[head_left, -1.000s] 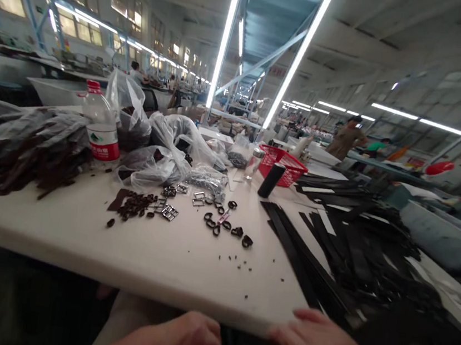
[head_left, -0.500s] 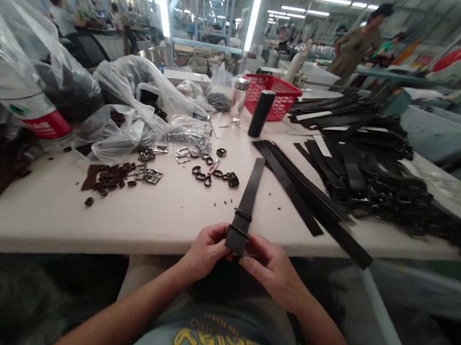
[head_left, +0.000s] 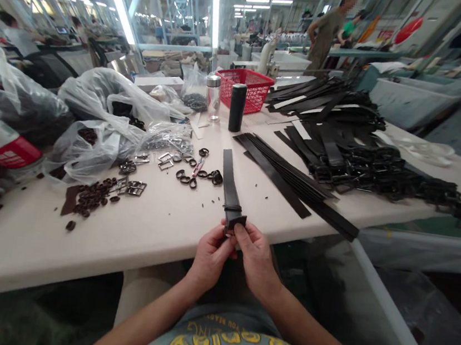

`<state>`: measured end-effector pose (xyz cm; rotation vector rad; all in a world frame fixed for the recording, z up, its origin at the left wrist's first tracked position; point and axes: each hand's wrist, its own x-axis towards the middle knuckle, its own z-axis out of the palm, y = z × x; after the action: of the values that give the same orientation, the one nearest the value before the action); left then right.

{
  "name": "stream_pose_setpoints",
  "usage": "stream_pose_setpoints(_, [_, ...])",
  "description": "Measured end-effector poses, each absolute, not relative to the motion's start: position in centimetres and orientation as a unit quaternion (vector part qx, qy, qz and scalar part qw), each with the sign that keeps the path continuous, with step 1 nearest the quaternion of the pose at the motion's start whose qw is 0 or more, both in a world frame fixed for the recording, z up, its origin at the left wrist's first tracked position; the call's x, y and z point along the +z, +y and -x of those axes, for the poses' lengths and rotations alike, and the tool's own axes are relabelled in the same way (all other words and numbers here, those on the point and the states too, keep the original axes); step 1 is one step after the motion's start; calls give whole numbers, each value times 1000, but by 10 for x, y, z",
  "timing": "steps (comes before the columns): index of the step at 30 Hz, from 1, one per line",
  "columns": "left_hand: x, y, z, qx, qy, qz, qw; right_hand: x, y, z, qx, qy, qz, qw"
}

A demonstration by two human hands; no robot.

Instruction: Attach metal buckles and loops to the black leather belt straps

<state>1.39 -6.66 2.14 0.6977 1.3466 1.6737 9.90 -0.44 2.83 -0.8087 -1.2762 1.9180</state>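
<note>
Landmark: gonna hang everything off the black tumbler [head_left: 237, 108] standing upright on the surface [head_left: 155, 236].
Black strap: the strap [head_left: 230, 181] is on the person's side of the tumbler, near end in the hands, far tip just short of the tumbler's base. Can't tell whether that tip touches the surface.
Long axis: pretty much straight out from the hands toward the tumbler, tip drifting a bit left of it.
Strap end: there's a dark loop [head_left: 232, 208] around it, then a dark flap [head_left: 233, 221] at the near end, right at the fingers.
Left hand: the left hand [head_left: 210, 254] has its grip closed on the strap's near end, from the left and partly underneath.
Right hand: the right hand [head_left: 258, 256] is gripping too, thumb over the flap. Other fingers are mostly hidden.
Nearer hand: neither really, both touch the strap, almost meeting below the flap.
Pose: forearms angle in from both sides, knuckles outward, hands by the front edge, tumbler dead ahead.
Around the tumbler: loose black loops [head_left: 216, 177] left and nearer, dark strips [head_left: 281, 173] right and nearer, red basket [head_left: 258, 99] just behind.
</note>
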Motion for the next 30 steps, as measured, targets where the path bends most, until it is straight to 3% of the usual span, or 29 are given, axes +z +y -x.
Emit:
stream_pose_setpoints(9, [12, -65, -17, 669, 533, -304, 420, 27, 5, -98, 760, -454, 309, 348])
stream_pose_setpoints(14, [26, -69, 8, 710, 560, -280, 324, 39, 11, -104, 627, -619, 279, 382])
stream_pose_setpoints(20, [51, -52, 15, 691, 465, -290, 471, 35, 11, -110, 407, -781, 268, 390])
stream_pose_setpoints(30, [59, -25, -6, 740, 409, -187, 501, 17, 20, -121, 305, -813, 303, 393])
